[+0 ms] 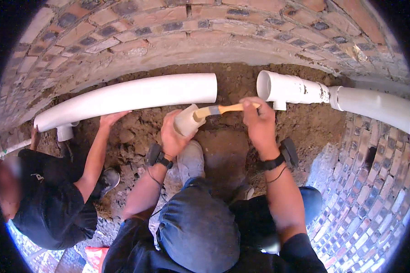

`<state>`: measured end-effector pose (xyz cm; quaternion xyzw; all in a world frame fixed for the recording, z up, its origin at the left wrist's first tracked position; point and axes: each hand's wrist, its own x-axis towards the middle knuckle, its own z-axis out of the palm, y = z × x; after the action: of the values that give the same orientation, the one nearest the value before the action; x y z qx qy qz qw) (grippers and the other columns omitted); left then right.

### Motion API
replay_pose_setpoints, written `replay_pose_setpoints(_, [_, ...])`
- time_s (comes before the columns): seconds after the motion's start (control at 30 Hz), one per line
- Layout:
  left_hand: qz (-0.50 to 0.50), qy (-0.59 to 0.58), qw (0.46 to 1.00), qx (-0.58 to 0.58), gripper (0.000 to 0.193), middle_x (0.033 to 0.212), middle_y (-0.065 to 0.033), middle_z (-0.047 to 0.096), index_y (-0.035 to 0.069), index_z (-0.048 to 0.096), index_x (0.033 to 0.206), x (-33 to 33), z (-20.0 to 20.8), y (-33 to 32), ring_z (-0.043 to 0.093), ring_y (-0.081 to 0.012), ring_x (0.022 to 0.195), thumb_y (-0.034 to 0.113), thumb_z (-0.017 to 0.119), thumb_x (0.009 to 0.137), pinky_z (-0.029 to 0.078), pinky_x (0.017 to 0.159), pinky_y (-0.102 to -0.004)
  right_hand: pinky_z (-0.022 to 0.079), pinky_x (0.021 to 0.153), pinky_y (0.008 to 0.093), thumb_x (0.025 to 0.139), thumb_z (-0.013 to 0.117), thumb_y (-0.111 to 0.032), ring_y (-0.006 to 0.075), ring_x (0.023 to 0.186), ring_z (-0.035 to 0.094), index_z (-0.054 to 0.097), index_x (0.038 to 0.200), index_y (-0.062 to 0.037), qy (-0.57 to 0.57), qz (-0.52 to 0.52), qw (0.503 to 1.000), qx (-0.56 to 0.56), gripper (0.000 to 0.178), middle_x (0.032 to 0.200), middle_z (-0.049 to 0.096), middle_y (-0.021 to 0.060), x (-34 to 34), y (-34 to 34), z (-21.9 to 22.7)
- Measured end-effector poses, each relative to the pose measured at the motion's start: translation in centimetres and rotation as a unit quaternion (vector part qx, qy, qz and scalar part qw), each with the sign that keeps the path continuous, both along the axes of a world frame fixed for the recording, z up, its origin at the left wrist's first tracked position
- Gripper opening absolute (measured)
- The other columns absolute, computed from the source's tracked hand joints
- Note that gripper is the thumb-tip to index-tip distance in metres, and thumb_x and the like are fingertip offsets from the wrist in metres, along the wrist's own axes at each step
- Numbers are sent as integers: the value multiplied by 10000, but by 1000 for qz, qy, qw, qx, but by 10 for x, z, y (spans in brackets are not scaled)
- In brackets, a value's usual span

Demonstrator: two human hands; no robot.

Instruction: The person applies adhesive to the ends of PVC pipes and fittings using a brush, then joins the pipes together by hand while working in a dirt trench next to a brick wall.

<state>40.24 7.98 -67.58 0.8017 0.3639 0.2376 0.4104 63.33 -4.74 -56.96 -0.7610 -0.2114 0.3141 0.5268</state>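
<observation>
My left hand (171, 139) is wrapped around a small cream-coloured cup (185, 120), tilted with its mouth toward the right. In my right hand (261, 125) is a paintbrush (232, 108), gripped by its wooden handle. The brush's pale bristles are at the cup's mouth; how far they reach inside is hard to see. Just beyond my hands lies a long white pipe (136, 92), its open end facing right. Across a gap, a white pipe fitting (296, 88) with a short downward branch opens toward it. Neither hand touches the pipes.
At the left a co-worker in black rests a hand (115, 119) against the long pipe. Another white pipe (378, 105) continues right from the fitting. A brick wall (168, 27) rises behind the dirt trench (234, 75). Brick paving (369, 182) lies at the right.
</observation>
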Motion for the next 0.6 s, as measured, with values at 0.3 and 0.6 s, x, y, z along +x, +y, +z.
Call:
replay_pose_setpoints(0.3, [23, 14, 999, -35, 736, 1204, -180, 651, 30, 591, 1252, -2, -13, 4, 637, -372, 1128, 174, 947, 624, 519, 995, -449, 498, 708, 319, 997, 670, -240, 136, 757, 599, 715, 1026, 2, -41, -56, 997, -40, 247, 822, 692, 57, 56, 51, -78])
replay_pose_setpoints(0.6, [34, 10, 999, -39, 739, 1218, -175, 655, 30, 585, 1268, -22, -7, 10, 647, -366, 1126, 157, 945, 634, 524, 986, -446, 374, 491, 253, 1032, 645, -268, 56, 575, 446, 680, 1078, -7, -32, -98, 995, 8, 267, 724, 517, -47, 43, 58, -94])
